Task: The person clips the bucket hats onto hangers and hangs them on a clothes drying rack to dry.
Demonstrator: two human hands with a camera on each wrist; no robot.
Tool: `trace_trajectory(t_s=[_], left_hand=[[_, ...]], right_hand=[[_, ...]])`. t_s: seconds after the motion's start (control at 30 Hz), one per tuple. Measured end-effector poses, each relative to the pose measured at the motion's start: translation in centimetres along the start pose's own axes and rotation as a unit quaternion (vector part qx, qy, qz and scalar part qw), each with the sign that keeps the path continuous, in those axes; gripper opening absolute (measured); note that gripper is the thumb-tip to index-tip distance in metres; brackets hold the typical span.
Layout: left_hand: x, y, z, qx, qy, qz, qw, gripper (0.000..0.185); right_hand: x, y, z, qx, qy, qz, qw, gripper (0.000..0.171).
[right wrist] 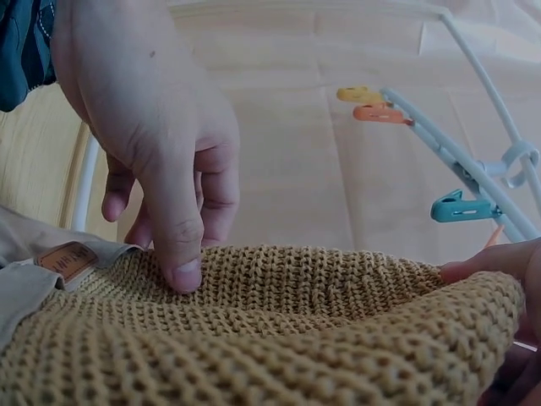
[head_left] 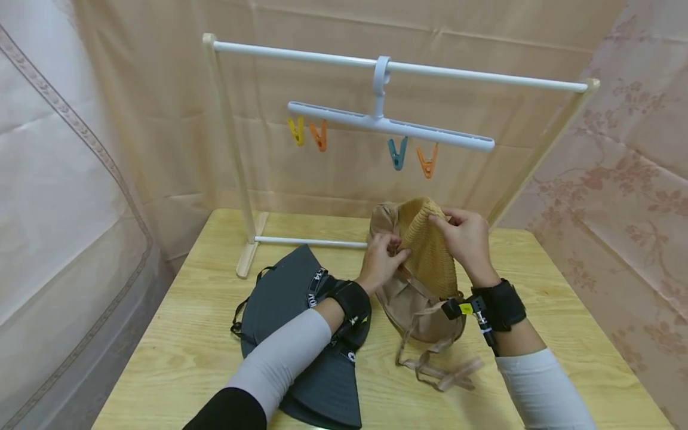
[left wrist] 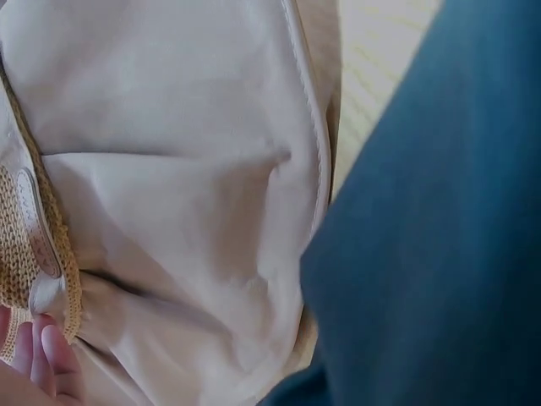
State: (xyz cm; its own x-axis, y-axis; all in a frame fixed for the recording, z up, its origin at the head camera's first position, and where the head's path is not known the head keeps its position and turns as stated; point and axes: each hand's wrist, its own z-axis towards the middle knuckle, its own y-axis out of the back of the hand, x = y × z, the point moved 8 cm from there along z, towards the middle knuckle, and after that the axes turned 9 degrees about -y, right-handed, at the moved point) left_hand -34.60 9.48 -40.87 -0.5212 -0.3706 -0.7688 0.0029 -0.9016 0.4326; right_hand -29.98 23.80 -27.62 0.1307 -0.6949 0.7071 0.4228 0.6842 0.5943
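A tan hat [head_left: 424, 269] with a yellow knit crown [right wrist: 279, 330] is held up over the wooden table [head_left: 548, 310]. My left hand [head_left: 395, 251] pinches its left edge, thumb pressed on the knit. My right hand [head_left: 443, 222] pinches the top of the knit crown. The hat's beige lining [left wrist: 169, 169] fills the left wrist view, with my left fingertips [left wrist: 42, 355] at the bottom corner. Its chin straps [head_left: 441, 373] trail on the table. A small label [right wrist: 63, 258] shows at the knit's edge.
A dark grey hat [head_left: 285, 298] lies flat under my left forearm. Behind stands a white drying rack [head_left: 236, 155] with a grey hanger bar [head_left: 387, 124] carrying yellow, orange and teal clips [head_left: 398, 154]. Curtains close in all sides.
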Motion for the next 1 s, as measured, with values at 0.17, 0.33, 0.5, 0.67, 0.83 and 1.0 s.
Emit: trace_trajectory(t_s=[0.17, 0.33, 0.5, 0.67, 0.83, 1.0], left_hand=[[0.0, 0.0, 0.4, 0.015, -0.012, 0.000, 0.9998, 0.028], [-0.2, 0.4, 0.8, 0.014, -0.030, 0.009, 0.9994, 0.022], [-0.3, 0.8, 0.8, 0.004, -0.031, 0.004, 0.9995, 0.021], [0.0, 0.8, 0.7, -0.005, -0.023, -0.017, 0.9996, 0.018], [0.3, 0.6, 0.8, -0.005, -0.020, -0.024, 0.9995, 0.018], [0.1, 0.8, 1.0, 0.002, -0.021, -0.020, 0.9996, 0.019]], right_hand=[[0.1, 0.2, 0.0, 0.003, -0.003, -0.025, 1.000, 0.025], [0.9, 0.2, 0.3, 0.016, 0.004, -0.060, 0.998, 0.028], [1.3, 0.3, 0.4, 0.028, -0.004, -0.082, 0.996, 0.030], [1.7, 0.1, 0.2, 0.064, -0.007, -0.103, 0.993, 0.027], [2.0, 0.3, 0.2, 0.076, -0.019, -0.104, 0.992, 0.028], [2.3, 0.5, 0.4, 0.059, -0.005, -0.101, 0.993, 0.023]])
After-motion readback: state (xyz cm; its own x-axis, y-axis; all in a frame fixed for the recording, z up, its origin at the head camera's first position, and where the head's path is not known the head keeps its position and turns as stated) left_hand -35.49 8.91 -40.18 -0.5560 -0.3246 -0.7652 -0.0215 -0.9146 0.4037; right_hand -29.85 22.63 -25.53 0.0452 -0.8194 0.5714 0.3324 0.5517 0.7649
